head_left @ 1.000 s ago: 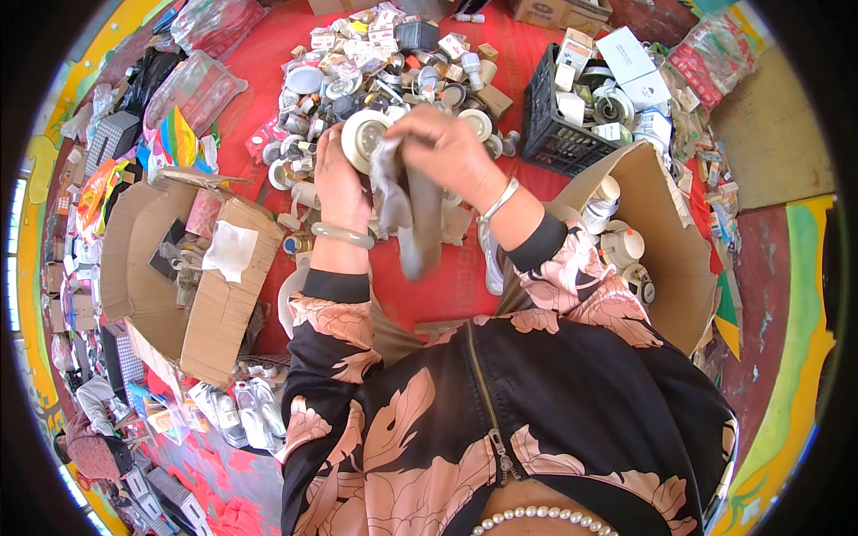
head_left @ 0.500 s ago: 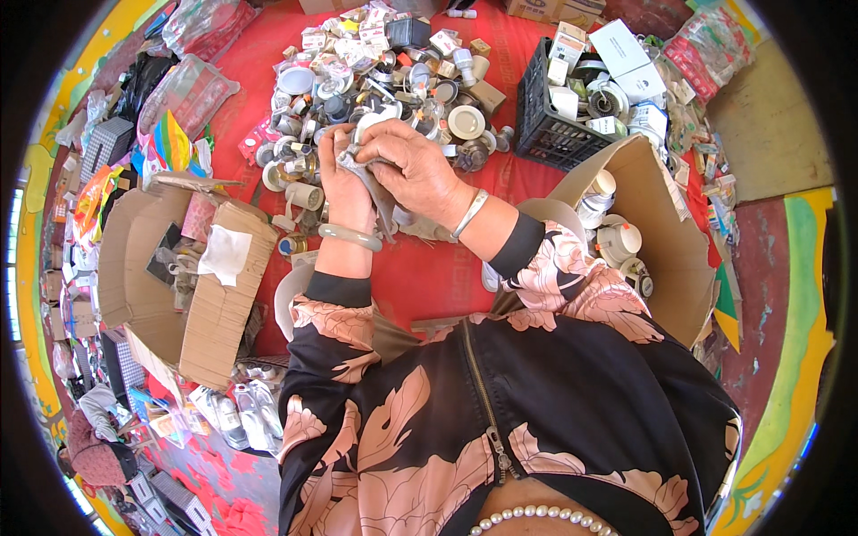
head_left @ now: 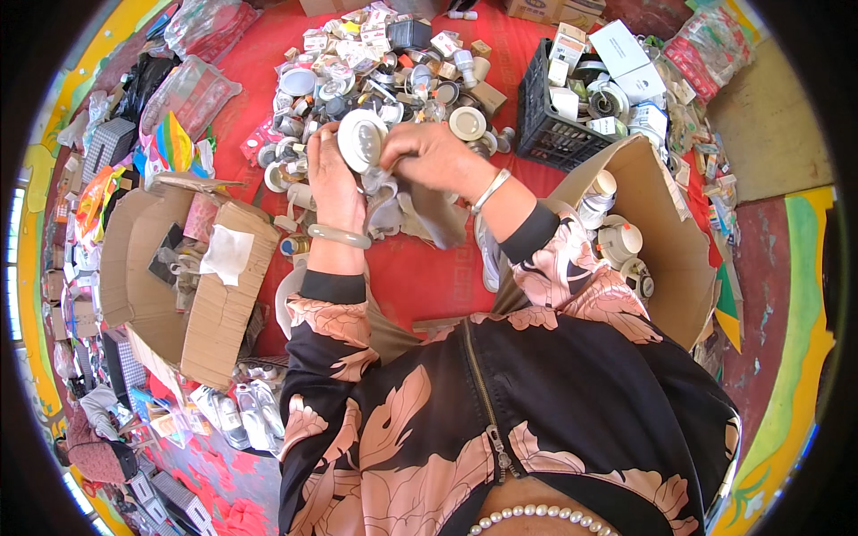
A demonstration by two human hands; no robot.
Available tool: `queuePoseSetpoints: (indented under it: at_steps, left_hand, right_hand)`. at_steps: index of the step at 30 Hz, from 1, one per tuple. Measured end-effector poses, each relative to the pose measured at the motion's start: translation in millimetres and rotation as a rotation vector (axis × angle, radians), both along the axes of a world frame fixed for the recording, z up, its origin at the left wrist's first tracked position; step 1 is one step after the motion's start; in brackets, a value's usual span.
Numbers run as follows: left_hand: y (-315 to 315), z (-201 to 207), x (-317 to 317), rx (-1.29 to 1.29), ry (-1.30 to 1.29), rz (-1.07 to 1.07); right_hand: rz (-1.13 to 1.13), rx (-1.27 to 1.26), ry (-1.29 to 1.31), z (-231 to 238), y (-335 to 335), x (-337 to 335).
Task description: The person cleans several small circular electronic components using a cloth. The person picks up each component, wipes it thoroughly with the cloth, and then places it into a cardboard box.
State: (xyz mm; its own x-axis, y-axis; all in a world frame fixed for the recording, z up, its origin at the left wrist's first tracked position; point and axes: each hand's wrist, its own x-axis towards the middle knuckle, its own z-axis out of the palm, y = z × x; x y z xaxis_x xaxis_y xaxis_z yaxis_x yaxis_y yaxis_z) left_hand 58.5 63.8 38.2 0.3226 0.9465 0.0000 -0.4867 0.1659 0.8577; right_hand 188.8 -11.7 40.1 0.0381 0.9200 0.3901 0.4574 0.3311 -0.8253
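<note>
Upper centre, I log: left hand [head_left: 333,183], curled round white downlight [head_left: 362,141], likely light, rigid, best rim-held; right hand [head_left: 438,159], pinching grey cloth [head_left: 435,214].

A round white lamp [head_left: 362,140], with a broad rim and a shiny greyish recessed middle, is held up facing the camera in the upper middle of the frame. A crumpled grey cloth [head_left: 435,214] hangs limply below, toward the right.

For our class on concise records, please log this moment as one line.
Left hand: holds white fixture | Right hand: grips grey cloth | Beyond hands: parts pile | Upper right: black crate
</note>
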Motion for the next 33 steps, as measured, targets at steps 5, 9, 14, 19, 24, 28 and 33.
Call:
queuePoseSetpoints:
  at_steps: [5, 9, 14, 19, 24, 28, 33]
  left_hand:
    - [14.8, 13.1, -6.9, -0.198, -0.132, 0.087]
    - [6.7, 14.9, -7.5, -0.298, -0.105, -0.054]
    - [7.6, -5.2, -3.6, -0.280, -0.141, -0.168]
    - [5.2, -4.8, -0.8, -0.329, -0.179, -0.052]
    - [2.3, -9.5, -5.3, -0.221, -0.189, -0.093]
    - [6.3, -6.8, -1.2, -0.364, -0.204, -0.030]
    - [7.7, -4.8, -2.2, -0.358, -0.163, -0.051]
  right_hand:
    - [-0.561, -0.024, 0.820, 0.4, -1.3, 53.8]
    - [-0.537, 0.114, 0.626, 8.1, -3.8, 42.5]
    - [-0.407, 0.362, -0.082, 14.8, 0.6, -4.6]
    - [-0.303, 0.269, -0.042, 3.7, -1.5, -31.7]
    - [-0.149, 0.308, -0.066, 10.4, -4.4, -45.5]
    - [-0.225, 0.263, -0.100, 6.0, -0.4, -20.4]
    - [-0.214, 0.400, -0.266, 3.2, 1.2, -18.8]
